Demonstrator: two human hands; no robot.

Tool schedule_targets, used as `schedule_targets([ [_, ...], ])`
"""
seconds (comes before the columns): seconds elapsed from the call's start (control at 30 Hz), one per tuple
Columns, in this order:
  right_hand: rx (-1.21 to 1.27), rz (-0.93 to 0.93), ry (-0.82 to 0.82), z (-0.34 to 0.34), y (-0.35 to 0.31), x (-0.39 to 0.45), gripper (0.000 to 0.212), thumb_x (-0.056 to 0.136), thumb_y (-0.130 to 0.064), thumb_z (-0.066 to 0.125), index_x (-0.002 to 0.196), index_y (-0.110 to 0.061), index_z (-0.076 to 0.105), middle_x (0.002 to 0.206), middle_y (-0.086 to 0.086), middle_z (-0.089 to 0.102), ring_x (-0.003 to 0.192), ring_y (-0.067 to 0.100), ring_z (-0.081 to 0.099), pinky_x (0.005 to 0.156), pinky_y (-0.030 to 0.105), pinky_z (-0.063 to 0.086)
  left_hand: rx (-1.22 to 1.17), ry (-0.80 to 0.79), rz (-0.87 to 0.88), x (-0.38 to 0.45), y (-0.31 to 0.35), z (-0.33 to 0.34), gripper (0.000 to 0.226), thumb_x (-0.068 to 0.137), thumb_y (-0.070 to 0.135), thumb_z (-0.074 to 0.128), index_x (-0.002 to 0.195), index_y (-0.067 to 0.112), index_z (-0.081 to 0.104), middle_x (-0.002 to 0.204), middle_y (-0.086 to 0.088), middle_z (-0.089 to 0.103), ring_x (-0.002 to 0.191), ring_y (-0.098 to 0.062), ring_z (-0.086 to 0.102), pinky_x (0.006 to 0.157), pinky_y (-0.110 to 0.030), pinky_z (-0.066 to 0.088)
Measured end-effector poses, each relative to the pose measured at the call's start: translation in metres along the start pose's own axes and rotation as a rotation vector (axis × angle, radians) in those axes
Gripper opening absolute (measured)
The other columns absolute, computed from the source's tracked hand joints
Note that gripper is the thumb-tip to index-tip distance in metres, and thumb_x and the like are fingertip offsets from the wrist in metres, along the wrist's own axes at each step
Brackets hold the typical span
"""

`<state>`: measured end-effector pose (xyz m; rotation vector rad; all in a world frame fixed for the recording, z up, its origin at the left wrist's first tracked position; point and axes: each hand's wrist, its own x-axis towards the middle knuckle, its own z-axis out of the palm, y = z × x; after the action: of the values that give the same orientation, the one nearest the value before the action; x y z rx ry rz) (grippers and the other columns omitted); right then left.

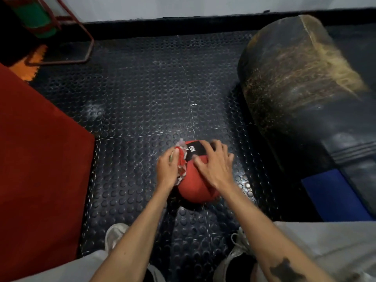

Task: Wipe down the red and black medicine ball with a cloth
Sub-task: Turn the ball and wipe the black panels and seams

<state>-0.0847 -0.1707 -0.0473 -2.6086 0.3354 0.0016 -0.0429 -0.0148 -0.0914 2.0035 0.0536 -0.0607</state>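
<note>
Wiping stage: you are working the left flank of the round red and black rubber medicine ball (194,184), which sits on the black studded rubber floor mat (142,88) just ahead of your pale sneakers (115,235).
Left hand: your left hand (167,169) pinches a crumpled red and white cloth (181,159) against the ball's left side, fingers curled round the wad.
Right hand: your right hand (213,163) lies spread wide over the top, fingers splayed flat, gripping nothing, only steadying.
Roll risk: the ball is round and rests on studs; push hard from the left and it may slide toward the big worn black leather punching bag (301,88) lying well to the right.
Cause: the flat right palm only presses down, so a sideways shove has little to resist it.
Coverage risk: the underside touches the mat and stays unwiped unless you turn the ball.
Cloth risk: the bunched wad offers a small contact patch, so streaks could be missed; loose ends may drag on the dusty mat.
Left edge: the red padded mat (36,159) sits apart from the ball.
</note>
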Motion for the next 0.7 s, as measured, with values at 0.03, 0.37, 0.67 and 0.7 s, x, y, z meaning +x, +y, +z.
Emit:
schedule_targets([
  [0.03,0.043,0.030,-0.015,0.006,-0.006,-0.007,0.072,0.083,-0.073,0.045,0.147,-0.040,0.034,0.152,0.000,0.031,0.142,0.025,0.024,0.111,0.055,0.021,-0.033,0.045,-0.080,0.002,0.000,0.000,0.020,0.103,0.031,0.049,0.099,0.032,0.069,0.091,0.017,0.069,0.090,-0.012,0.067,0.072,-0.013,0.046],
  [0.37,-0.054,-0.095,-0.394,0.010,-0.023,0.077,0.081,0.076,-0.083,0.049,0.147,-0.048,0.031,0.162,-0.007,0.019,0.149,0.029,0.013,0.112,0.066,0.019,0.228,0.152,-0.181,-0.035,-0.046,-0.011,0.037,0.098,0.009,0.042,0.126,0.024,0.061,0.096,-0.013,0.069,0.090,-0.032,0.064,0.079,-0.043,0.053],
  [0.67,-0.033,-0.072,-0.392,0.013,-0.026,0.105,0.072,0.077,-0.081,0.046,0.141,-0.048,0.041,0.153,-0.006,0.036,0.141,0.031,0.028,0.109,0.066,0.024,0.259,0.098,0.140,0.034,-0.003,-0.033,0.027,0.100,0.027,0.053,0.119,0.019,0.071,0.108,0.004,0.067,0.099,-0.017,0.060,0.088,-0.034,0.045],
  [0.7,-0.028,-0.058,-0.395,0.014,-0.026,0.107,0.072,0.077,-0.081,0.046,0.141,-0.047,0.042,0.152,-0.006,0.038,0.139,0.032,0.029,0.108,0.066,0.024,0.288,0.088,0.174,0.032,0.004,-0.023,0.026,0.099,0.022,0.055,0.119,0.016,0.070,0.110,0.001,0.067,0.100,-0.019,0.059,0.091,-0.036,0.044],
])
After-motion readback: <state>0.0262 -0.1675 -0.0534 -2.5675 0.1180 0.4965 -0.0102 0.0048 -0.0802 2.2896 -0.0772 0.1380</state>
